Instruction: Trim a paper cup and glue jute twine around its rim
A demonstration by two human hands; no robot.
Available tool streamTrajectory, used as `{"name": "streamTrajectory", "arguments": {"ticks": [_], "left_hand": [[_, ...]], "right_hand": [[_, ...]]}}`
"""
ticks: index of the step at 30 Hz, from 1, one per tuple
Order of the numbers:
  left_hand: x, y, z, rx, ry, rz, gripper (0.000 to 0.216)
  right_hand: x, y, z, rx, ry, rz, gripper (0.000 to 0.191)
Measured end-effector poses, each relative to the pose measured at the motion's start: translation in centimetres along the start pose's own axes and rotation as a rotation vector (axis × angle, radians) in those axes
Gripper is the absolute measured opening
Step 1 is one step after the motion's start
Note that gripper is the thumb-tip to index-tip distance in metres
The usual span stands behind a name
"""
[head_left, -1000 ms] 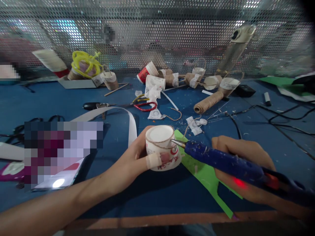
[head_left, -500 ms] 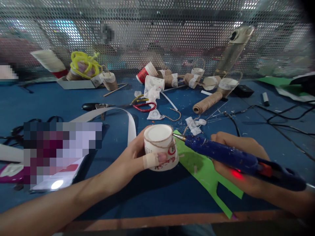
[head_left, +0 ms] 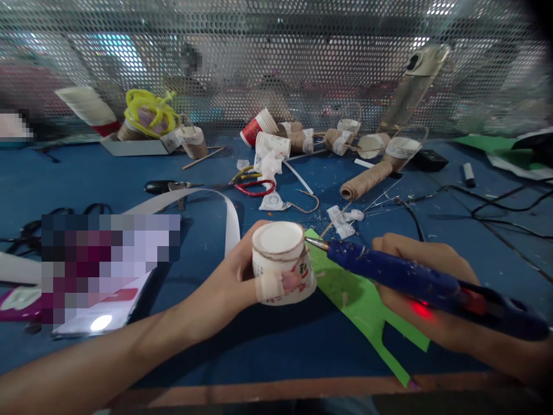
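My left hand [head_left: 235,282] is wrapped round an upturned paper cup [head_left: 280,262] with red print and brown twine round its top. A bandage covers the thumb pressed on the cup's front. My right hand [head_left: 425,291] grips a blue hot glue gun [head_left: 410,276] with a red light glowing under it. The gun's metal nozzle touches the cup's right side at the twine. A green paper cut-out [head_left: 367,302] lies on the blue table [head_left: 268,340] under the gun.
Scissors [head_left: 242,181], a twine roll [head_left: 365,180], several twine-wrapped cups [head_left: 341,138] and paper scraps lie behind. Black cables [head_left: 496,204] run at the right, a white strip [head_left: 231,216] and a lit phone [head_left: 101,314] at the left. A perforated metal screen [head_left: 276,57] closes the back.
The cup has turned slightly in my left hand and the nozzle has shifted a little along the twine. Both hands otherwise stay in place.
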State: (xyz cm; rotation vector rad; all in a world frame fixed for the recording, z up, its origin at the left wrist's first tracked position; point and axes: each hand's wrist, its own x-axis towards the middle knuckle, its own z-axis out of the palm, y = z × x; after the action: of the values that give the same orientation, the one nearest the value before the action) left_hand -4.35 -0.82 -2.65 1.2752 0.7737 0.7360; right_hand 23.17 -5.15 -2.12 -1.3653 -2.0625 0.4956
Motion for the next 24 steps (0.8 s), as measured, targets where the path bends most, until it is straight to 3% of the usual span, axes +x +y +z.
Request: {"name": "streamTrajectory", "arguments": {"ticks": [4, 17, 21, 24], "left_hand": [[-0.03, 0.23, 0.38, -0.023, 0.017, -0.013, 0.042], [0.1, -0.18, -0.33, -0.039, -0.025, -0.019, 0.043], [0.06, 0.15, -0.01, -0.031, -0.018, -0.024, 0.043], [0.06, 0.0, 0.11, -0.03, -0.014, -0.014, 0.041]], "right_hand": [[0.34, -0.08, -0.32, 0.021, -0.015, 0.008, 0.018], [0.14, -0.23, -0.25, 0.024, -0.041, -0.01, 0.022], [0.42, -0.56, -0.1, 0.058, 0.014, 0.069, 0.017], [0.68, -0.84, -0.08, 0.064, 0.027, 0.043, 0.014]]}}
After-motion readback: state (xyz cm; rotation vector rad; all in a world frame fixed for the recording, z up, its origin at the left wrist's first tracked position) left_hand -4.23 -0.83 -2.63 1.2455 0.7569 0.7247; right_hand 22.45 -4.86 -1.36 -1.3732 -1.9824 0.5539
